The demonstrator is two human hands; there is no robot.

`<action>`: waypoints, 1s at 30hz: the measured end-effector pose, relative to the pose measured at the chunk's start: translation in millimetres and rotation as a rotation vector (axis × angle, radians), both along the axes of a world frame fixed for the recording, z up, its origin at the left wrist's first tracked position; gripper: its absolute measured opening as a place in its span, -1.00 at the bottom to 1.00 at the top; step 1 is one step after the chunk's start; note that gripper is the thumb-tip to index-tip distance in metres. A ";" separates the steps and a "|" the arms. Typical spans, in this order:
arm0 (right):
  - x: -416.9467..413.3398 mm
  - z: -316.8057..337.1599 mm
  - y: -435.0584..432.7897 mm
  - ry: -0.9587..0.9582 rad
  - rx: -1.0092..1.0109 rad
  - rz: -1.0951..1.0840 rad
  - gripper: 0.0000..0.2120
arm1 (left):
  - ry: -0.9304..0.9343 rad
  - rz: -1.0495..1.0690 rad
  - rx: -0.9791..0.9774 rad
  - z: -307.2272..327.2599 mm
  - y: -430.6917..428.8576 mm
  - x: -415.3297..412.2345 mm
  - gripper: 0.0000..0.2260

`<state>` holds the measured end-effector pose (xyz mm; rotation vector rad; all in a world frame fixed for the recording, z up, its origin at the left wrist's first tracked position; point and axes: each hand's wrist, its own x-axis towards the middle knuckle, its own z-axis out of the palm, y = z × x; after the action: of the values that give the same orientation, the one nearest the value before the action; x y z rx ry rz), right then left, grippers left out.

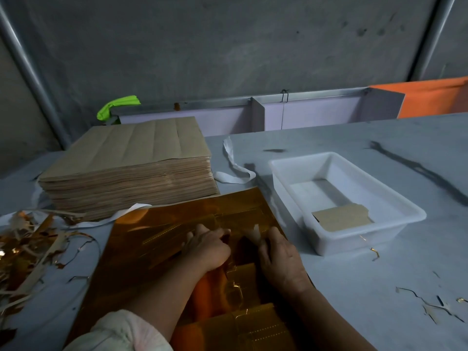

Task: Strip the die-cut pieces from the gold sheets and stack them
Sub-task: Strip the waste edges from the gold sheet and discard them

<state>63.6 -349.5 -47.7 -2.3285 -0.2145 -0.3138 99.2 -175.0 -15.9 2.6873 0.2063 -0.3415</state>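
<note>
Your left hand [208,247] and right hand [279,260], fingers curled, grip the gold sheet [152,252] beneath them; the tray [395,225] lies nearer your right.

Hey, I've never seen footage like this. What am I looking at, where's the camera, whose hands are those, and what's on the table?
There is no machine here: a person works with bare hands, and the single picture comes from a camera worn on their head, looking forward and down. The left hand and right hand are both on a shiny gold sheet lying on the grey table. The left hand's curled fingers grip the sheet; the right hand pinches a pale flap lifting from it. Behind the sheet stands a tall stack of brown sheets. To the right is a white tray with one brown cut piece inside. On the left lies a heap of gold and pale scraps.
</note>
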 end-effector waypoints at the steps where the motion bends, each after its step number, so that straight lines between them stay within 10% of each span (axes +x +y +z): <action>1: -0.3 1.8 -0.7 0.004 0.056 -0.023 -0.83 | -0.008 0.001 0.015 -1.0 -0.6 -0.4 -0.50; 10: -1.0 9.6 -10.3 0.082 0.454 -0.208 -0.82 | -0.026 0.009 0.072 -5.7 -3.5 -2.2 -0.44; 18: -3.5 7.8 -7.3 0.076 0.425 -0.127 -0.85 | -0.238 0.009 0.139 -1.1 -8.2 -5.1 -0.65; 25: -0.2 3.1 -4.1 -0.003 0.201 -0.061 -0.88 | 0.028 0.185 -0.702 27.2 -35.6 -17.5 -0.48; 30: 0.6 0.2 -3.7 -0.026 0.108 -0.072 -0.86 | 0.173 0.296 -0.728 28.6 -39.8 -14.8 -0.86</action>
<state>64.3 -353.2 -47.6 -2.2301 -0.1232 -0.3822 84.4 -214.7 12.6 1.8808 0.4307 -0.4512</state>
